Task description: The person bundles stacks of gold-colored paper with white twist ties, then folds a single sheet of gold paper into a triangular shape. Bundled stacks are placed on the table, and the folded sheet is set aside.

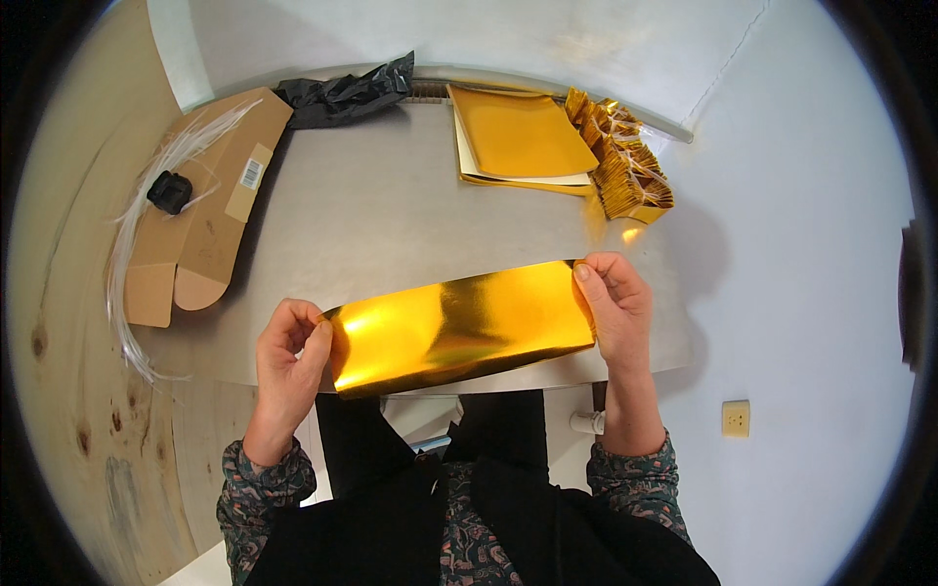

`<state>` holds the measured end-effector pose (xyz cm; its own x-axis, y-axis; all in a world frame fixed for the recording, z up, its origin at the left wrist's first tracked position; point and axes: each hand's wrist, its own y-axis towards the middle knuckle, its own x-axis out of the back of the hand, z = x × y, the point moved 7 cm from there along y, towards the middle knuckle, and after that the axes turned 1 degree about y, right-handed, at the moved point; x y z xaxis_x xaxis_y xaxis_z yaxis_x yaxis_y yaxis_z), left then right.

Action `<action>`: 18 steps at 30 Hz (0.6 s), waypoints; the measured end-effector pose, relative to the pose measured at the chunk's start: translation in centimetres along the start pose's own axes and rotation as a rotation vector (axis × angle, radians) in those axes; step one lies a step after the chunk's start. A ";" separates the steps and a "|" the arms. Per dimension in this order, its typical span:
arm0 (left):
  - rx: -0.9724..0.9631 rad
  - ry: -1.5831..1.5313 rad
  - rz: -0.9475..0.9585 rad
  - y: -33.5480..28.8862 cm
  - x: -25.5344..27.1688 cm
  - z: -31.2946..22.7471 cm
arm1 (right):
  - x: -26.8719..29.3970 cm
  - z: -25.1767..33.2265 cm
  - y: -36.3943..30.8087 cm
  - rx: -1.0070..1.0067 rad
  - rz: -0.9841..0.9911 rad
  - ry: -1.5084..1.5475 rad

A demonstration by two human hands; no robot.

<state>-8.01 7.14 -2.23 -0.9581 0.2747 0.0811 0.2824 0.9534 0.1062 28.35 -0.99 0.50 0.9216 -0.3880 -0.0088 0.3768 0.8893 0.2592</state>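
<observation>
At the 6 o'clock edge of the worktop [342, 215], a glossy gold sheet [459, 327] spans the gap between two bare hands. The left hand [293, 352], at 8 o'clock from the centre of the view, pinches the sheet's left end between thumb and fingers. The right hand [614, 305], at 3 o'clock, pinches the upper corner of the opposite end, so the sheet tilts slightly, right end higher. A darker band follows its lower edge (fold or mere curl, the view does not tell).

Between 12 and 1 o'clock lies a stack of gold sheets [523, 137] with a pale layer showing; just beside it, toward 2 o'clock, sit folded gold bundles [635, 181]. At 10 o'clock rests a cardboard box [205, 225], with white strands [132, 244] and a small black object [169, 192] on top. Crumpled black plastic [352, 96] lies at 11 o'clock.

Current step, as judged: holding one sheet extended for handling. The next move appears to call for even tension at both ends and a light, level grip, since thin, shiny material probably creases easily.
</observation>
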 end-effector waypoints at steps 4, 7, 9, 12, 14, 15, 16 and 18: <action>-0.005 -0.012 0.000 0.0 0.1 -0.1 | -0.1 -0.2 0.0 0.008 0.006 0.004; 0.001 -0.003 -0.002 -0.1 0.2 0.0 | -0.2 -0.5 0.0 -0.005 0.004 -0.003; -0.009 0.039 -0.027 0.1 0.3 0.1 | -0.1 -0.7 0.2 -0.012 -0.008 -0.035; -0.040 0.207 -0.087 1.2 0.3 0.1 | 0.0 -1.9 1.0 -0.084 0.005 -0.142; -0.017 0.400 -0.107 2.2 0.3 0.3 | -0.3 -2.8 2.0 -0.086 0.048 -0.183; -0.009 0.502 -0.123 2.8 0.3 0.3 | -0.5 -3.4 2.7 -0.081 0.082 -0.181; -0.012 0.584 -0.094 3.4 0.1 0.2 | -0.7 -4.1 3.4 -0.094 0.128 -0.220; -0.006 0.718 -0.035 4.3 -0.6 0.3 | -0.8 -5.8 4.5 -0.167 0.176 -0.249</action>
<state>-6.27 11.07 -2.08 -0.6986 0.0923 0.7095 0.2544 0.9589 0.1257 29.88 4.72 -3.97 0.9308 -0.2536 0.2633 0.2425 0.9673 0.0744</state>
